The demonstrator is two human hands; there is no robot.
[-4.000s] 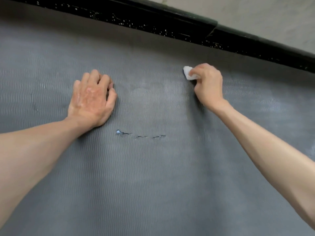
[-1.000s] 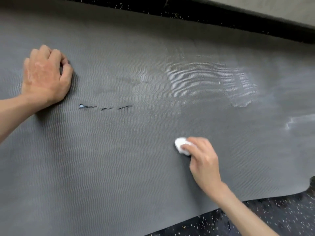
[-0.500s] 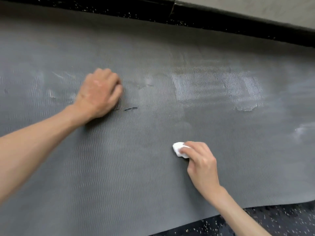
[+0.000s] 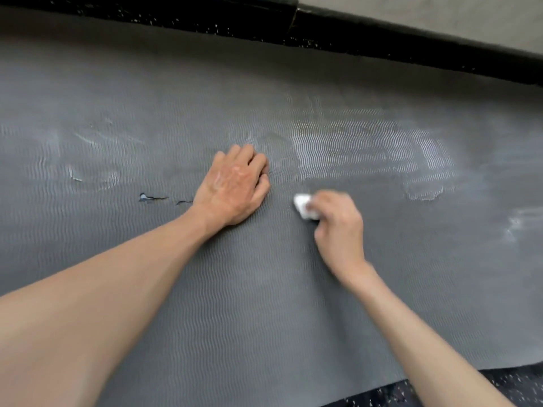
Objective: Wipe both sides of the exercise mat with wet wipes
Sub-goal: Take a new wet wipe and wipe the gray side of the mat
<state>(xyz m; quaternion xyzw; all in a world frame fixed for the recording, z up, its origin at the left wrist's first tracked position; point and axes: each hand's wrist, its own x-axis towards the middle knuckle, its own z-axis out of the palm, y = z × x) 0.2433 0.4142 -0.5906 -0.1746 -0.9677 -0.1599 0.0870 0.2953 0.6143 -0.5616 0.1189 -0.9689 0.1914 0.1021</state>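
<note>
A grey exercise mat [image 4: 235, 304] with a wavy ribbed texture lies flat and fills most of the view. My right hand [image 4: 338, 227] pinches a small folded white wet wipe [image 4: 304, 205] and presses it on the mat near the middle. Just left of it, my left hand [image 4: 235, 186] rests on the mat with its fingers curled under, holding nothing. Shiny wet patches [image 4: 367, 148] show on the mat beyond my right hand. Small tears [image 4: 152, 197] mark the mat left of my left wrist.
Black speckled floor [image 4: 514, 386] shows past the mat's near edge at bottom right. A black baseboard [image 4: 411, 45] runs along the far edge, with a pale wall [image 4: 440, 13] above it.
My left hand has slid right across the mat, past the tears, and now lies close to my right hand. My right hand with the wipe has moved up the mat, away from its near edge.
</note>
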